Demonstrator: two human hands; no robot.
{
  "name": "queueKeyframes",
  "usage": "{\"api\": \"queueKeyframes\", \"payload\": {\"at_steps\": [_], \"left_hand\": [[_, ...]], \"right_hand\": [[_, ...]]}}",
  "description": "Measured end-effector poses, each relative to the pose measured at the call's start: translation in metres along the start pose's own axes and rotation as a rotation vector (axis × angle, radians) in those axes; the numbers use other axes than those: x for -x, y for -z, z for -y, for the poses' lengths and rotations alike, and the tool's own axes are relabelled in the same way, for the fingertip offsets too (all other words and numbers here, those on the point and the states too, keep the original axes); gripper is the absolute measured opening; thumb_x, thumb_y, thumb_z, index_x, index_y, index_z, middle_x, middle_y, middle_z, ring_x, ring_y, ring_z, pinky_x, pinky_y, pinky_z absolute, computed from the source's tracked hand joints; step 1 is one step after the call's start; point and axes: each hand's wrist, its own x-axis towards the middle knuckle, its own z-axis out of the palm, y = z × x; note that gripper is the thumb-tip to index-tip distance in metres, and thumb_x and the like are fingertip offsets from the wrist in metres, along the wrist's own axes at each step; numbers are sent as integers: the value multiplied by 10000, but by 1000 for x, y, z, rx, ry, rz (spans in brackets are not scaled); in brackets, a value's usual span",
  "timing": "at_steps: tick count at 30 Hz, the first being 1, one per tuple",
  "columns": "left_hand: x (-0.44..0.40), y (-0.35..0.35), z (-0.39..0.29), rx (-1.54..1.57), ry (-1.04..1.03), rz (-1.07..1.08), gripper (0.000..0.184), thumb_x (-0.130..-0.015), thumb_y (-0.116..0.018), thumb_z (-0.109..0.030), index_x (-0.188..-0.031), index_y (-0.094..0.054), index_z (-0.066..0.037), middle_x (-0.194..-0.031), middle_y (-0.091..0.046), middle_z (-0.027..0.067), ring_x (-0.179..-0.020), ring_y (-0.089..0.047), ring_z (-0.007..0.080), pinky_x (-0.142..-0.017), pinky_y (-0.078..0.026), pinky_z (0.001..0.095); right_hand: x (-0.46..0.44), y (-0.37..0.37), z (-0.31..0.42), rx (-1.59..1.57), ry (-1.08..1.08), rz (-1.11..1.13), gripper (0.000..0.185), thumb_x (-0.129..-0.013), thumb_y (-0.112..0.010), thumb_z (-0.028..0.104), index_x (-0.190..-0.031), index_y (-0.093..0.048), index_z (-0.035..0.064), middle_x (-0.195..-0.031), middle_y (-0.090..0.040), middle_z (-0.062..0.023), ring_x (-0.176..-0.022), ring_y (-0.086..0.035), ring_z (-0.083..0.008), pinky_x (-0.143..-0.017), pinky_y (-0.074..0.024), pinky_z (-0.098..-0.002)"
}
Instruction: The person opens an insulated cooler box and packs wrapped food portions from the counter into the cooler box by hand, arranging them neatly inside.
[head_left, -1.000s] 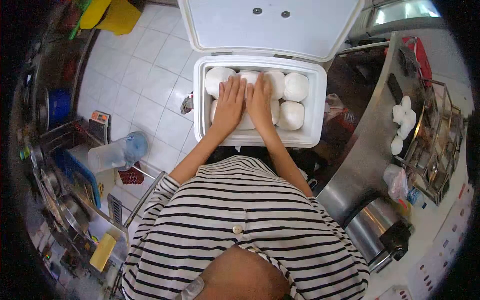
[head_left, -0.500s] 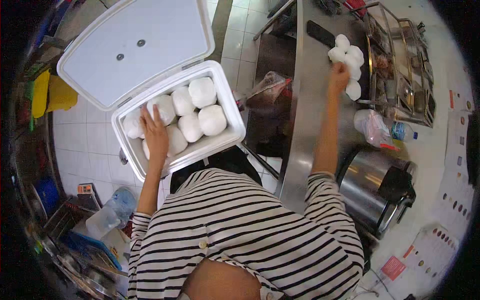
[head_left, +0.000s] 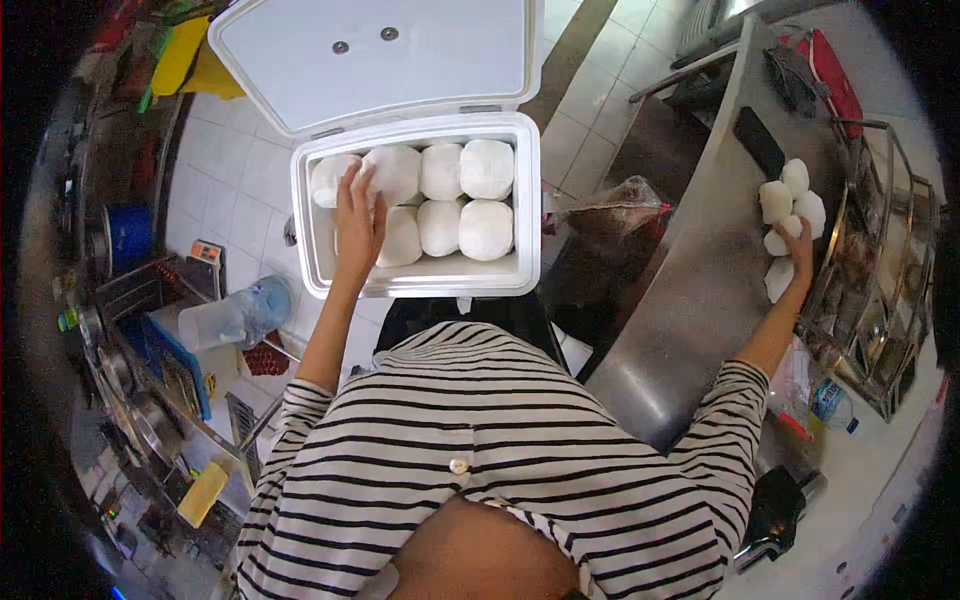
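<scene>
A white cooler box (head_left: 530,215) with its lid open holds several large, smooth white balls (head_left: 487,230) in two rows; what they are made of I cannot make out. My left hand (head_left: 360,225) lies over the balls at the box's left end, fingers stretched, touching their tops. On the steel counter to the right is a cluster of smaller white balls (head_left: 775,202). My right hand (head_left: 797,255) reaches into that cluster, its fingers curled on one ball and partly hiding it.
A black phone (head_left: 760,142) lies beyond the cluster on the steel counter (head_left: 665,350). A metal rack (head_left: 870,260) and a water bottle (head_left: 832,402) stand along the right wall. At left are a clear plastic jug (head_left: 215,322) and a blue tray (head_left: 180,365).
The view has turned, so box and counter appear shifted right. My left hand stays over the box's left end. My right hand stays at the cluster, with its fingers now curled on a ball.
</scene>
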Motion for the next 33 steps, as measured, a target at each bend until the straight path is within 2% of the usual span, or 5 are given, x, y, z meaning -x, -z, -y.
{"api": "queueKeyframes", "payload": {"at_steps": [6, 11, 17, 23, 33], "left_hand": [[-1, -14, 11, -87, -107, 143, 417, -793, -606, -147, -1200, -524, -186, -1318, -377, 142, -1227, -329, 375, -1019, -281, 487], [-4, -13, 19, -9, -139, 127, 424, -770, -634, -163, -1182, -541, -197, -1314, -384, 137, -1213, -337, 375, -1009, -292, 486], [-7, -8, 24, 42, -143, 142, 423, -749, -645, -158, -1161, -552, -182, -1291, -396, 146, -1182, -358, 372, -998, -306, 471], [-2, -12, 32, 102, -132, 103, 491, -744, -630, -128, -1188, -450, -23, -1269, -396, 172, -1163, -369, 392, -999, -296, 488], [-20, -52, 15, 65, -374, 189, 592, -771, -500, -43, -1314, -288, 58, -1351, -320, 224, -1261, -311, 341, -1059, -219, 472]], "right_hand": [[92, 8, 89, -805, -389, -100, 787, -723, -659, 479, -1314, -356, 56, -1311, -398, -164, -1182, -408, -334, -942, -366, -491], [215, -26, 247, -2022, 103, 122, 747, -720, -629, 487, -1299, -379, 88, -1298, -421, -138, -1186, -404, -329, -980, -345, -498], [260, -64, 493, -1511, 62, 734, 522, -785, -598, 246, -1231, -436, 29, -1131, -523, -113, -1019, -540, -221, -859, -457, -353], [290, -182, 600, -329, 366, -165, 640, -735, -685, 332, -1233, -444, 10, -1220, -390, -273, -1139, -372, -375, -951, -319, -436], [286, -189, 589, -289, 458, -227, 646, -775, -631, 132, -1336, -327, 29, -1242, -400, -251, -1126, -417, -392, -947, -348, -456]]}}
